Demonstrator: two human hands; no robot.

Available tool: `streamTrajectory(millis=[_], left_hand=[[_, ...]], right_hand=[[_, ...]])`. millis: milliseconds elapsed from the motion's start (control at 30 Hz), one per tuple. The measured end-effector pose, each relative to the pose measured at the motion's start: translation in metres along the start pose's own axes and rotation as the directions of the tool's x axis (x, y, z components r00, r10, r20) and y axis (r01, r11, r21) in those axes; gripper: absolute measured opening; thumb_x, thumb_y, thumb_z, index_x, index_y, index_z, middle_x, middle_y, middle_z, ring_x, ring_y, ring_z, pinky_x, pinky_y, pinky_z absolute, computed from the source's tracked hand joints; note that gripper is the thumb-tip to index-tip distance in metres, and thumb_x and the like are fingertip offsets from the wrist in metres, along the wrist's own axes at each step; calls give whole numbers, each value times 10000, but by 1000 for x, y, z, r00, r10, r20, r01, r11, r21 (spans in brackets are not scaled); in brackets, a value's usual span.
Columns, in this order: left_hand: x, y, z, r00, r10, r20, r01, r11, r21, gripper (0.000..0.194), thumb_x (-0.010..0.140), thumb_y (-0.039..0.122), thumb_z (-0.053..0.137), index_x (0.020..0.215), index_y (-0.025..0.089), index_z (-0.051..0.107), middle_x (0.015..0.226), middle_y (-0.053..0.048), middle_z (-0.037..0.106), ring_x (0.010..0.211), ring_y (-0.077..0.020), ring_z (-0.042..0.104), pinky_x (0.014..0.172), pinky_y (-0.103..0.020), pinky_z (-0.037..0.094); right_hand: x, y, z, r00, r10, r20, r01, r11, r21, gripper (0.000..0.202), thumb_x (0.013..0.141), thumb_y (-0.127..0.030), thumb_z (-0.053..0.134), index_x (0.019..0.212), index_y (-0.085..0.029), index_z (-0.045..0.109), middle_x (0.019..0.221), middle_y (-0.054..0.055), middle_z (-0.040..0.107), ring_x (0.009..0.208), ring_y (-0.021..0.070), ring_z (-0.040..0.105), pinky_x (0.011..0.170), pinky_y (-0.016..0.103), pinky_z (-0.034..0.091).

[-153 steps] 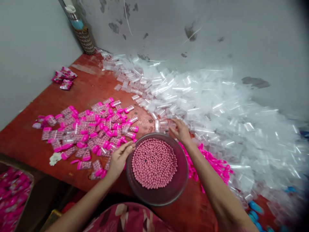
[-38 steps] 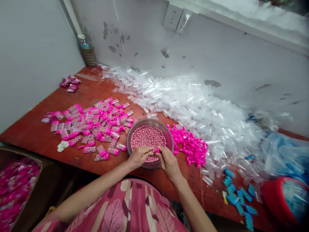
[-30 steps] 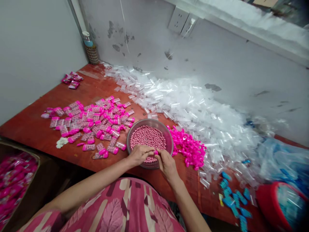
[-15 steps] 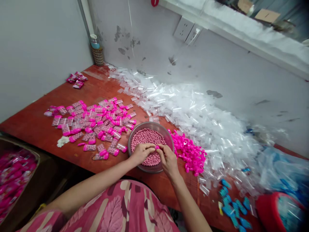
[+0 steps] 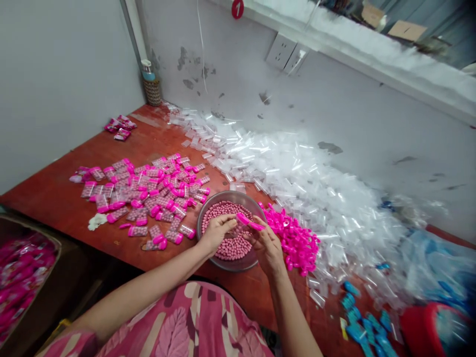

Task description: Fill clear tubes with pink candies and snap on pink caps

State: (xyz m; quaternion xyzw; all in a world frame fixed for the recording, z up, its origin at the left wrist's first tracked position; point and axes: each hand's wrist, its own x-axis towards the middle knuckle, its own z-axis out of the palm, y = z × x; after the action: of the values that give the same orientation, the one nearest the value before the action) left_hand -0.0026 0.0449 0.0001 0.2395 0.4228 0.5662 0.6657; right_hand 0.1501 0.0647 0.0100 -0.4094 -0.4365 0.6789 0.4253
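A metal bowl (image 5: 204, 206) of small pink beads (image 5: 227, 209) stands on the red table, below both hands. My left hand (image 5: 217, 233) is over its left part, thumb and fingertips pinched on the near end of a small container whose clear body hardly shows. My right hand (image 5: 266, 243) is over the bowl's right rim, its fingers round a bright pink cap (image 5: 250, 222) that points up and left. Just right of the bowl lies a heap of pink caps (image 5: 297, 243). Left of it are spread many clear containers filled with pink beads (image 5: 152, 191).
Clear empty containers (image 5: 297, 173) are heaped along the wall. Blue pieces (image 5: 359, 322) and a red tub (image 5: 420, 327) sit at the lower right. A box of pink packets (image 5: 26, 277) is at the lower left, a bottle (image 5: 148, 72) in the far corner.
A pink cap now shows much more clearly between my hands. My right hand has shifted slightly right and its fingers have spread more; my left hand stays pinched. The view has tilted slightly.
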Motion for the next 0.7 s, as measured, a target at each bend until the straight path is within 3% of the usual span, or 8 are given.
streamTrajectory(millis=[167,233,367,533,700], left_hand=[[0,-2,-1,995,86,42,-93,966,242,292,683,275,593,934,139,652,894,-59,672,802,-176,599,717,-283,476],[-2,-2,0,986,117,115,-151,921,358,274,693,257,577,931,146,658,932,-58,671,861,-197,599,788,-314,463],[-7,0,2,954,176,243,-272,849,452,270,741,226,516,973,174,643,1009,-42,647,944,-190,582,876,-311,422],[-11,6,3,935,217,279,-345,739,579,250,759,209,496,956,200,649,984,-29,657,917,-170,594,853,-283,431],[-7,1,-1,953,198,229,-299,740,602,252,760,203,485,950,197,650,951,-20,669,878,-164,608,811,-269,454]], right_hand=[[-4,4,-2,997,78,-26,-69,969,236,195,735,-366,568,856,-224,622,919,19,617,871,174,569,761,348,481],[-2,0,-3,981,179,69,-191,949,252,188,749,-333,557,880,-212,617,947,23,613,893,175,561,798,375,461],[-1,-6,-4,886,386,255,-452,842,294,224,743,-237,556,960,-199,593,931,21,624,889,180,563,827,436,434],[-2,6,-4,890,385,243,-455,786,418,240,690,-204,588,927,-168,602,844,16,642,829,176,576,824,444,441],[0,16,7,904,396,163,-428,822,376,182,737,-251,557,906,-196,594,826,6,628,776,146,580,759,393,487]])
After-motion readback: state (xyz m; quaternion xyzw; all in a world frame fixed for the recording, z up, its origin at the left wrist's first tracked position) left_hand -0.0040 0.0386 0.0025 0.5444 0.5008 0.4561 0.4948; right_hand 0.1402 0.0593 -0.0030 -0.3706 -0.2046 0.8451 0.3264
